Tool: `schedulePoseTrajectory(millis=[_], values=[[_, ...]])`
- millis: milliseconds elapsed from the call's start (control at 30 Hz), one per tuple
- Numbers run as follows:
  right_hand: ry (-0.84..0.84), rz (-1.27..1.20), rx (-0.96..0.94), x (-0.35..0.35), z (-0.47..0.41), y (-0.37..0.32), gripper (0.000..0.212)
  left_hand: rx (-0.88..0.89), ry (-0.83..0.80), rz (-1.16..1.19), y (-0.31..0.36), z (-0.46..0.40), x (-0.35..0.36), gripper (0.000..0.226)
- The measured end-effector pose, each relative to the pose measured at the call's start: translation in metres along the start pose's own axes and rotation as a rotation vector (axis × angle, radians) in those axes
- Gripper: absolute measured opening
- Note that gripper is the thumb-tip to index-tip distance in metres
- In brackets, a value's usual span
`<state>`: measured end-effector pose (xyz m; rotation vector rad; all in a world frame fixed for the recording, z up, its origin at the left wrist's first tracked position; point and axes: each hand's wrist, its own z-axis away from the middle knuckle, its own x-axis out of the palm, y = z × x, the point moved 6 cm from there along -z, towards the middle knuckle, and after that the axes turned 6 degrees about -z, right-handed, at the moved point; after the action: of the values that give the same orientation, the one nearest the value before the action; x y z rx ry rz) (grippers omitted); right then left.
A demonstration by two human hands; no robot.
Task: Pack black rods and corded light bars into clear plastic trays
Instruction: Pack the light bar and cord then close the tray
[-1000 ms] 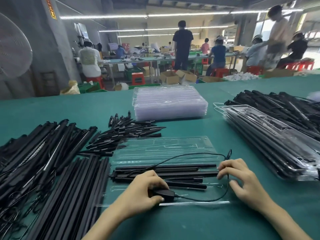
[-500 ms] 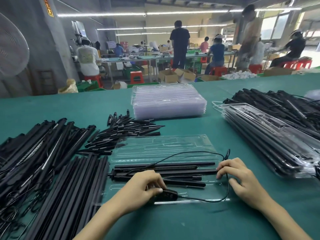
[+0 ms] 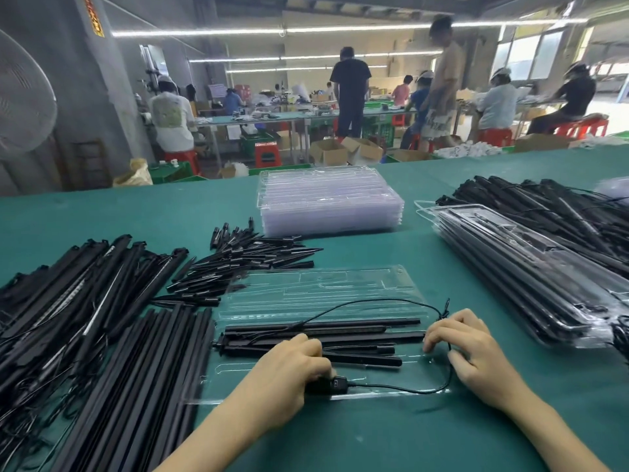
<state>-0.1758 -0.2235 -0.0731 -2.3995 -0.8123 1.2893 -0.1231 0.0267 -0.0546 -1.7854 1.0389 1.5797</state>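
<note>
A: Anything coming through that we can actually read?

B: Not really. A yellow sign (image 3: pixel 93 20) is hanging on the grey pillar (image 3: pixel 102 97) top left, and red characters are showing on it, but they're blurring out.

A: And that black controller (image 3: pixel 335 384) on the cord?

B: A small pale mark is showing on it, too tiny to make out.
</note>
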Motion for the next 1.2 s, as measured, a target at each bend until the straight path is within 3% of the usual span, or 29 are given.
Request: schedulePoseTrajectory(millis=[167, 367, 567, 700, 767, 867, 967, 1200], values=[[-0.001, 0.002, 0.013, -0.001, 0.001, 0.000, 0.039, 0.045, -0.084, -0.201, 0.008, 0.000, 0.008, 0.027], [-0.011, -0.030, 0.026, 0.000, 0.000, 0.002, 0.040, -0.092, -0.120, -0.137, -0.003, -0.009, 0.002, 0.024], [0.098, -0.244, 0.133, -0.009, -0.001, 0.004, 0.044, -0.046, -0.148, -0.263, 0.014, -0.011, 0.006, 0.022], [0.227, -0.246, 0.238, -0.017, -0.001, 0.017, 0.042, -0.111, -0.110, -0.051, 0.001, -0.009, 0.003, 0.017], [0.167, -0.219, 0.315, -0.012, -0.002, 0.023, 0.034, -0.153, -0.072, 0.101, -0.008, -0.007, -0.002, 0.018], [0.010, -0.199, 0.440, -0.003, 0.000, 0.026, 0.045, -0.180, -0.040, 0.227, -0.012, -0.002, -0.002, 0.014], [0.009, -0.216, 0.449, -0.004, 0.002, 0.024, 0.048, -0.196, -0.022, 0.254, -0.013, 0.000, 0.002, 0.011], [0.204, -0.197, 0.398, -0.017, 0.003, 0.020, 0.028, -0.229, -0.032, 0.242, -0.014, -0.008, 0.002, 0.016]])
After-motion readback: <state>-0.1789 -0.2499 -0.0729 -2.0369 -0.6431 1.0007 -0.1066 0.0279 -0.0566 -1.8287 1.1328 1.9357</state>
